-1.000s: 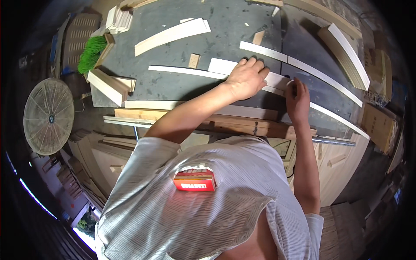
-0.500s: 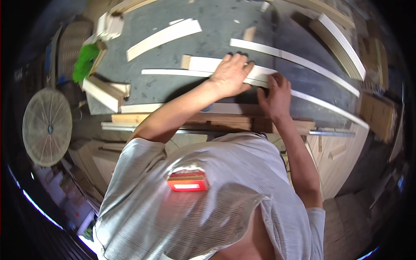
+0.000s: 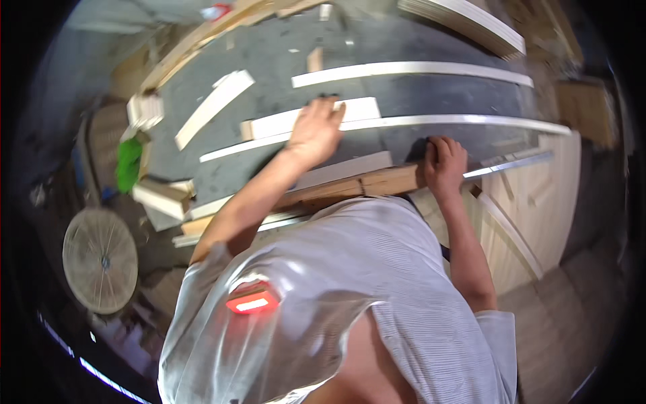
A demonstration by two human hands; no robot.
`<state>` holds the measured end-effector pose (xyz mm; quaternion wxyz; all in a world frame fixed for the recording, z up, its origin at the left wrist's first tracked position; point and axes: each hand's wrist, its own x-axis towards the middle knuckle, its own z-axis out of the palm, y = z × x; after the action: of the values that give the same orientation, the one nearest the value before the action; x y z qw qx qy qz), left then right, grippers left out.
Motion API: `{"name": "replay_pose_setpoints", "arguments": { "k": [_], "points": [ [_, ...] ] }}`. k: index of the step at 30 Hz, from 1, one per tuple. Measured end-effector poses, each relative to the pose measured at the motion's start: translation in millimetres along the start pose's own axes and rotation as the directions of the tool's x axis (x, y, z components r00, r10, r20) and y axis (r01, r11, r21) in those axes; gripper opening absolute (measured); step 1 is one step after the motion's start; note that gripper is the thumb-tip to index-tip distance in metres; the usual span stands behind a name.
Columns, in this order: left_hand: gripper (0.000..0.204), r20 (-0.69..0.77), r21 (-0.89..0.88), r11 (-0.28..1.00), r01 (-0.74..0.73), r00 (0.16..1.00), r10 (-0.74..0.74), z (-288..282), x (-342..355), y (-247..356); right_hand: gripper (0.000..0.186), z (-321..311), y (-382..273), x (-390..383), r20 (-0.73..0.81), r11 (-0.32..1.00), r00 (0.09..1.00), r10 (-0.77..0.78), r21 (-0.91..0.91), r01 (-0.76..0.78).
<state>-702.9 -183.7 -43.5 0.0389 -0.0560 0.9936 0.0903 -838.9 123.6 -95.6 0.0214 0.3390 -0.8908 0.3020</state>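
Note:
My left hand [image 3: 315,131] lies on a short white board [image 3: 363,109] and a long thin white strip [image 3: 457,120] placed along its near side. Its fingers are stretched over the board, pressing from above without wrapping round it. A small light wood block [image 3: 246,130] touches the board's left end. My right hand [image 3: 445,165] is at the front edge of the dark table [image 3: 404,145], apart from the strip. Its fingers are curled in; whatever they may hold is hidden. Beyond the board lies another long white strip [image 3: 410,68].
Wooden beams [image 3: 390,180] run along the table's front edge, close to my body. A stack of white-edged strips [image 3: 471,27] lies far right. Left are a loose pale board [image 3: 215,108], a green object [image 3: 128,165] and a round fan [image 3: 101,259]. Pale panels [image 3: 538,202] stand at right.
My right hand has left the strip and come back to the table's near edge. My left hand stays on the board. The whole view has swung, shifting the table leftward.

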Motion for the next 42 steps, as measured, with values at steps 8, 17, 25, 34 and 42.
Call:
{"name": "replay_pose_setpoints", "arguments": {
  "k": [8, 17, 25, 34, 42],
  "points": [
    [0.062, 0.025, 0.02, 1.0, 0.009, 1.0, -0.01, 14.4, 3.6, 14.1, 0.013, 2.1, 9.9, -11.9, 0.038, 1.0, 0.999, -0.009, -0.005, 0.009],
    [0.069, 0.059, 0.061, 0.998, -0.033, 0.998, 0.03, 11.9, 2.9, 5.1, 0.017, 9.3, 5.8, -6.9, 0.02, 1.0, 1.0, -0.011, 0.01, 0.011],
    [0.06, 0.075, 0.135, 0.99, -0.037, 0.997, 0.027, 9.8, 9.4, 16.6, 0.015, 5.8, 4.6, -2.7, -0.029, 0.999, 0.999, -0.035, -0.015, 0.035],
    [0.06, 0.083, 0.17, 0.985, -0.011, 0.997, -0.003, 6.9, 8.2, 24.9, 0.01, 15.5, 9.8, -5.6, -0.138, 0.994, 0.985, -0.107, -0.008, 0.107],
    [0.059, 0.086, 0.213, 0.977, -0.007, 0.996, -0.011, 10.8, 8.3, 20.6, 0.016, 17.9, 9.7, -5.7, -0.07, 0.999, 0.996, -0.051, -0.015, 0.051]
  ]
}}
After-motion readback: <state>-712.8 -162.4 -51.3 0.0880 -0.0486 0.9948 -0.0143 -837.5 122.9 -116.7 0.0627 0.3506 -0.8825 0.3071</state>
